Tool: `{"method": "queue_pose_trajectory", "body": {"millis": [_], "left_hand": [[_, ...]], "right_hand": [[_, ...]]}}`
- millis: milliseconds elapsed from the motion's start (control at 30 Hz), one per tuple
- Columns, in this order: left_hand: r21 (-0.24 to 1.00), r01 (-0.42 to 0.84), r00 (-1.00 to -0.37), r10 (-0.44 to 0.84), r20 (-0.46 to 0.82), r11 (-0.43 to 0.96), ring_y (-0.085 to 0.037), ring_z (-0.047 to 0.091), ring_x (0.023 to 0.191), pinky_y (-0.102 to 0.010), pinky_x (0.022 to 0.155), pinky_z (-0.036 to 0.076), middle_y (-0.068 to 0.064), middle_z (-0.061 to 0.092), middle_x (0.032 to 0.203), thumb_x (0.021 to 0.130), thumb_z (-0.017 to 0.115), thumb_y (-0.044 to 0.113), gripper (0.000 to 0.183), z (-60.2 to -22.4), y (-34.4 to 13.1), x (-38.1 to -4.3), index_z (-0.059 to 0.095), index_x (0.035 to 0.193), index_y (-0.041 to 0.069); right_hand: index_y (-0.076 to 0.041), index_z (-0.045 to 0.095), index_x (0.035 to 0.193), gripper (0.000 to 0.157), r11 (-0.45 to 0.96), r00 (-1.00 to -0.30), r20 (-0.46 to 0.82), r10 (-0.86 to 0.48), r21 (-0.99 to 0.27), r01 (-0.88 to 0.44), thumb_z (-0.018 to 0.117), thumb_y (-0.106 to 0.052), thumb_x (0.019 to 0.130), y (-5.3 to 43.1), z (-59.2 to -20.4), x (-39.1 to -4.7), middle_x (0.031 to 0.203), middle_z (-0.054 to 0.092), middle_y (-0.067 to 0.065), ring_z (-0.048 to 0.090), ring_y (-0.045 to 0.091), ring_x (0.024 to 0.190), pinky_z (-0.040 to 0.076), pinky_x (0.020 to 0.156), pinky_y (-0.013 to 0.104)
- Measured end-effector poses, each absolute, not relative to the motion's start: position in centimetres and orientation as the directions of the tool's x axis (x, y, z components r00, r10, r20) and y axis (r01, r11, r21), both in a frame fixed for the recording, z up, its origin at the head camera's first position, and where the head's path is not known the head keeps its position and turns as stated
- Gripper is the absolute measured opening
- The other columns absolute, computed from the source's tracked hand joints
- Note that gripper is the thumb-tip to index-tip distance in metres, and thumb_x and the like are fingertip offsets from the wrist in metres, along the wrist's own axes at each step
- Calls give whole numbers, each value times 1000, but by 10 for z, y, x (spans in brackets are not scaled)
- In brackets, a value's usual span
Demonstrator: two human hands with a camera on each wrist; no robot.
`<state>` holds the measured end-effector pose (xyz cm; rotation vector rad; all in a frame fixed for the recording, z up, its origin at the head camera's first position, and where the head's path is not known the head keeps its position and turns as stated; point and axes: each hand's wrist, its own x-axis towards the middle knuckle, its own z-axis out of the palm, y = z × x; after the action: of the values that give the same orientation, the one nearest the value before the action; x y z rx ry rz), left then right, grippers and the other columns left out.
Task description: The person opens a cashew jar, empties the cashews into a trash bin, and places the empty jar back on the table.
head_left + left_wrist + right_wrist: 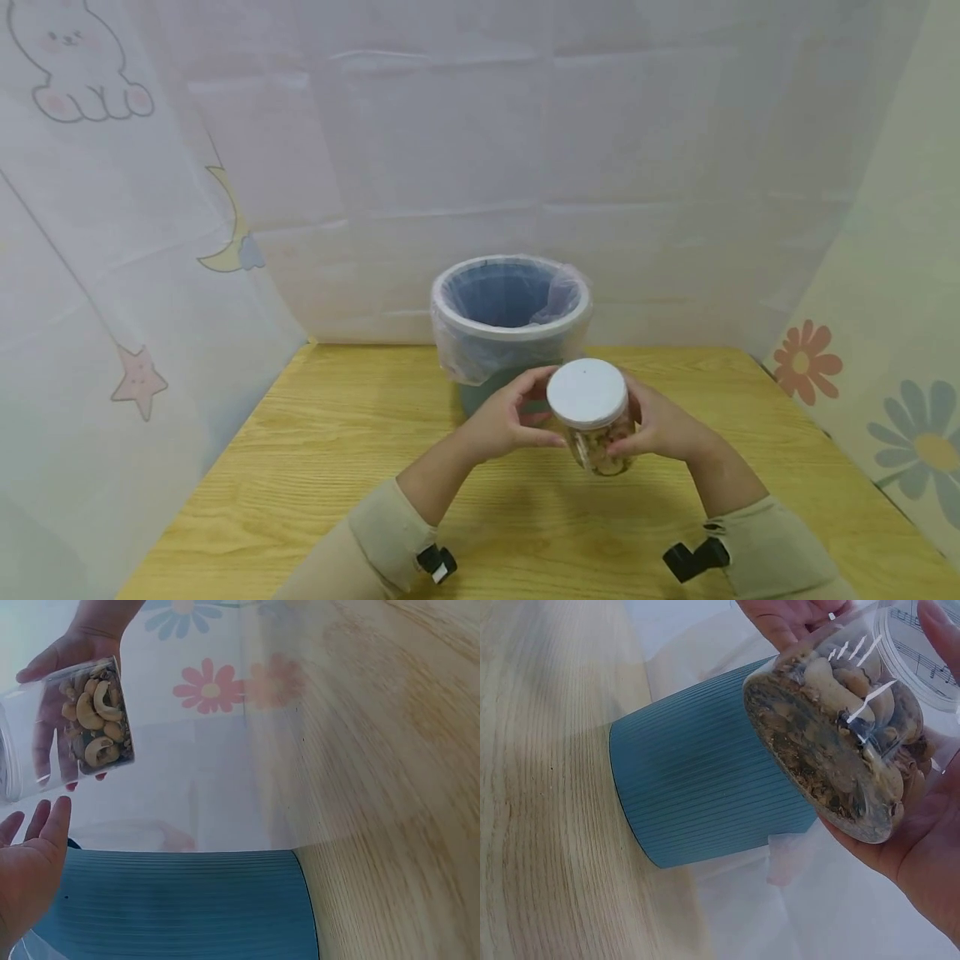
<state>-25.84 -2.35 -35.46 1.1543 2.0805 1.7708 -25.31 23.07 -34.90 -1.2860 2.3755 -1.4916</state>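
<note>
Cupping the jar from its right side, the right hand curls its fingers round the clear wall and holds it above the table. The left hand is just beside the lid, fingers straight and apart, not gripping. Both forearms angle inward. Just beyond the hands stands the bin.

Light wooden table with visible grain filled the lower view. Pale translucent sheeting enclosed it on three sides — creased, softly and evenly lit. At 10 o'clock, printed bunny, crescent moon and pink star; at 3 o'clock, orange and blue flowers.
</note>
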Motion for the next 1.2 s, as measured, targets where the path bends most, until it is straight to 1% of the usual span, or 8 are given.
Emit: {"method": "queue_pose_trajectory", "body": {"millis": [167, 333, 600, 767, 867, 1000, 1067, 1200], "left_hand": [[889, 457, -677, 652, 340, 11, -11, 43, 119, -27, 95, 40, -2, 43, 131, 72, 75, 2, 88, -354, -27, -258, 26, 144, 19], [881, 471, -643, 665, 380, -48, -15, 40, 124, -30, 99, 37, -7, 39, 134, 73, 75, 4, 92, -353, -29, -260, 19, 146, 16], [867, 477, -602, 665, 441, -143, -27, 36, 127, -39, 100, 36, -18, 33, 139, 70, 76, 29, 103, -347, -31, -259, 10, 147, 8], [850, 492, -557, 682, 474, -190, -31, 34, 128, -36, 99, 37, -25, 28, 141, 69, 74, 36, 107, -341, -29, -255, 7, 146, 2], [842, 495, -540, 684, 490, -213, -27, 35, 127, -32, 99, 38, -23, 27, 142, 70, 74, 36, 106, -344, -26, -258, 8, 146, 3], [831, 523, -545, 675, 497, -189, -18, 40, 123, -29, 96, 39, -17, 33, 141, 67, 73, 46, 104, -353, -23, -263, 17, 146, 7], [820, 547, -549, 665, 506, -172, -17, 42, 121, -29, 95, 40, -15, 36, 139, 65, 72, 51, 104, -356, -22, -264, 21, 145, 8], [808, 562, -550, 649, 525, -177, -17, 43, 120, -32, 95, 40, -13, 39, 136, 65, 73, 53, 101, -358, -20, -263, 25, 143, 10]], "right_hand": [[-8, 21, 143, 94, 190, -641, 360, -678, -756, -626, 76, 3, 67, 232, -348, -254, 128, 42, 8, 47, 13, 113, 44, 87, 33], [-8, 20, 143, 95, 177, -621, 355, -699, -755, -631, 77, 2, 68, 231, -347, -254, 128, 42, 11, 48, 14, 113, 45, 86, 34], [-9, 21, 143, 93, 156, -609, 350, -712, -767, -622, 76, 1, 69, 227, -344, -255, 127, 43, 12, 48, 16, 113, 46, 86, 36], [-10, 24, 143, 92, 154, -598, 338, -727, -768, -622, 77, -2, 69, 226, -343, -258, 127, 44, 11, 49, 18, 112, 46, 87, 36], [-10, 23, 143, 93, 165, -593, 334, -732, -758, -631, 78, -4, 68, 225, -342, -258, 128, 43, 10, 48, 17, 113, 45, 89, 34], [-9, 21, 144, 94, 171, -585, 327, -742, -751, -637, 78, -4, 69, 222, -343, -257, 130, 42, 9, 47, 15, 115, 43, 91, 31], [-9, 21, 143, 94, 169, -585, 322, -745, -757, -631, 78, -4, 69, 221, -343, -257, 130, 41, 9, 46, 15, 115, 42, 91, 30], [-11, 23, 143, 93, 163, -589, 315, -744, -770, -617, 79, -5, 68, 219, -343, -257, 130, 41, 10, 46, 16, 115, 43, 91, 31]]}}
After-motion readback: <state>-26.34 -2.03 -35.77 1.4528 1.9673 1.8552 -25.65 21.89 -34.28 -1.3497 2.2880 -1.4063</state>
